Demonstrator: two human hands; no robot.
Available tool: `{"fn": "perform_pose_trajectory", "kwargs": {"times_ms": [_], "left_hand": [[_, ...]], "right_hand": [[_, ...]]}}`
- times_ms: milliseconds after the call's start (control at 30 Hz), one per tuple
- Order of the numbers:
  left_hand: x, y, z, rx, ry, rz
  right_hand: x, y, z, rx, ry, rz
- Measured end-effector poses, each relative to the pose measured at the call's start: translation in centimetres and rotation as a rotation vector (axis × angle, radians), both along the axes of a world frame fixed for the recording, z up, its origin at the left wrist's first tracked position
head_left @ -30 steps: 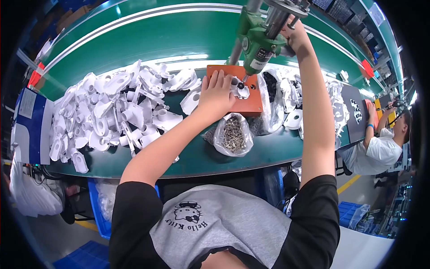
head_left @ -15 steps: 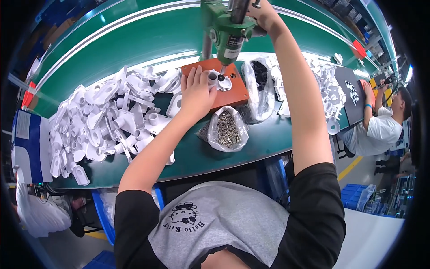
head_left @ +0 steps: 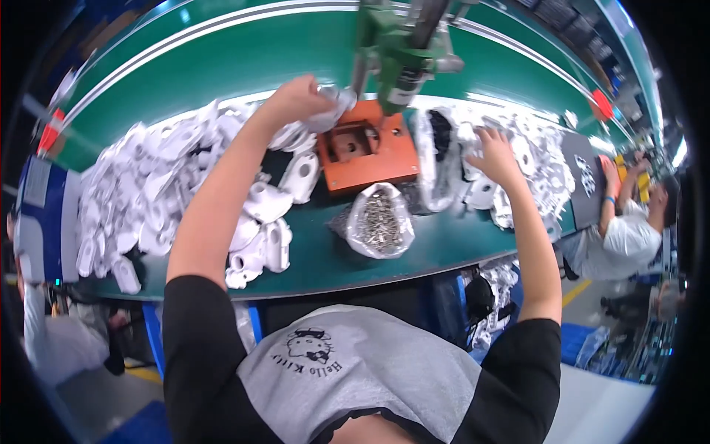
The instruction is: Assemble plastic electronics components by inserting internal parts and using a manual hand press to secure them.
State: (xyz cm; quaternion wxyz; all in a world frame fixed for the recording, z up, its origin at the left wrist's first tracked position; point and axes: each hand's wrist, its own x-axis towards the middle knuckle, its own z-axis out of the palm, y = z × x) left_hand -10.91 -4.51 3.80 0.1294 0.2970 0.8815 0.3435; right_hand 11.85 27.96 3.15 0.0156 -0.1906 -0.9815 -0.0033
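Note:
My left hand [head_left: 296, 101] is closed on a white plastic part [head_left: 334, 111], lifted at the far left corner of an orange fixture block [head_left: 370, 175]. In the block's top an uncovered recess shows. The green press [head_left: 405, 65] stands over the block's far side, blurred. My right hand [head_left: 494, 157] hovers at the near left side of the right-hand pile of white plastic parts [head_left: 523, 157]. Its fingers are apart, with nothing seen in them.
A larger heap of white parts [head_left: 166, 185] covers the bench's left. In front of the block sits a clear bag of small metal pins or screws [head_left: 381, 222]; right of it lies a bag of black pieces [head_left: 441, 137]. A co-worker [head_left: 617, 222] sits at the far right.
My left hand has lifted the white part off the orange block, up and to the left. My right hand has left the press and come down to the right-hand pile.

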Motion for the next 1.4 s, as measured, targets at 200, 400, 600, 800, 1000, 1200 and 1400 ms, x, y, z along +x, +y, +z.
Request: {"fn": "perform_pose_trajectory", "kwargs": {"times_ms": [200,400,600,800,1000,1200,1400], "left_hand": [[-4.4,0.0,-2.4,0.276,0.079,0.33],[0.9,-4.2,-2.5,-0.045,0.251,0.03],[12.2,-6.5,-4.0,-0.385,0.548,-0.172],[13.3,-7.1,-3.7,-0.084,0.32,0.181],[13.7,-7.1,-3.3,0.748,0.201,0.303],[17.4,-4.7,-0.5,1.376,-0.824,0.161],[20.8,-3.2,-1.2,0.883,-0.288,0.09]], "right_hand": [[0.9,1.6,-3.3,0.134,-0.008,0.023],[0.4,1.9,-2.5,0.108,-0.025,0.019],[1.6,2.3,-1.9,-0.032,0.205,0.044],[3.3,0.6,-2.2,-0.456,0.73,0.095],[4.4,-9.0,-1.8,-1.41,0.82,0.322],[3.0,-19.4,-0.2,-1.55,0.671,0.591],[2.8,-21.7,1.2,-0.909,0.788,0.743]]}}
